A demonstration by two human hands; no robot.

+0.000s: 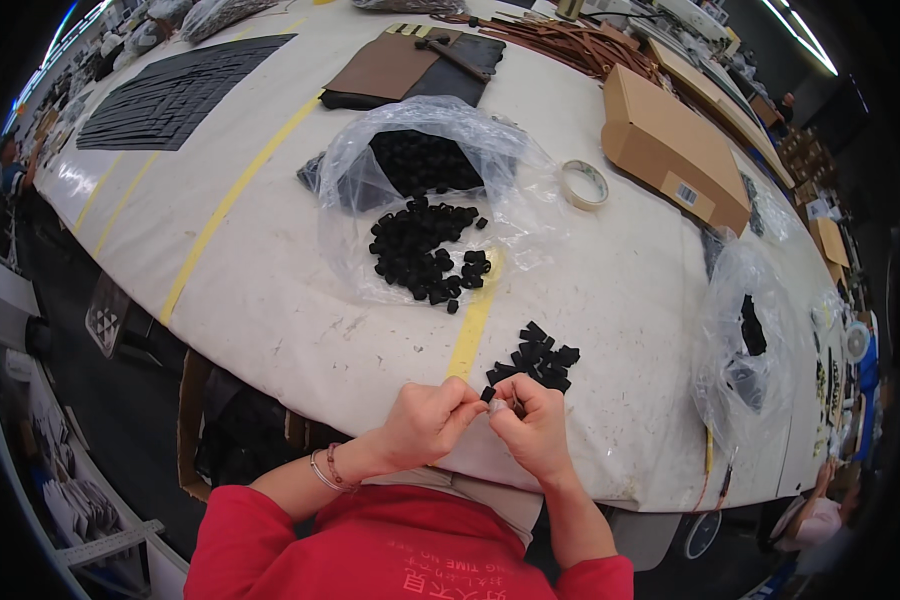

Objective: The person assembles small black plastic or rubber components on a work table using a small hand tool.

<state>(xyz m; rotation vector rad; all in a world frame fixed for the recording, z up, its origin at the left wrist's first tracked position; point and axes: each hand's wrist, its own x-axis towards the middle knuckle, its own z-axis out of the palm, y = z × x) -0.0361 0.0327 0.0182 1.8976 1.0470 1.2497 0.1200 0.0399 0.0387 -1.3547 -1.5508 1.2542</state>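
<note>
My left hand (428,422) is closed in a pinch at the near edge of the table. Between its fingertips sticks out a small black piece (487,394), which looks like a short fabric loop. My right hand (534,428) meets it there, thumb and fingers pinched around something small and pale that I cannot make out. Just beyond the hands lies a little heap of black pieces (538,362). Farther off, a clear plastic bag (340,150) lies on its side, its mouth toward me, with a larger pile of black loops (415,245) spilling out.
A roll of tape (584,186) and a cardboard box (670,150) are to the right of the bag. Another clear bag (730,370) lies at the right. Black strips (185,90) and brown and black sheets (390,65) cover the far side of the white table (300,320).
</note>
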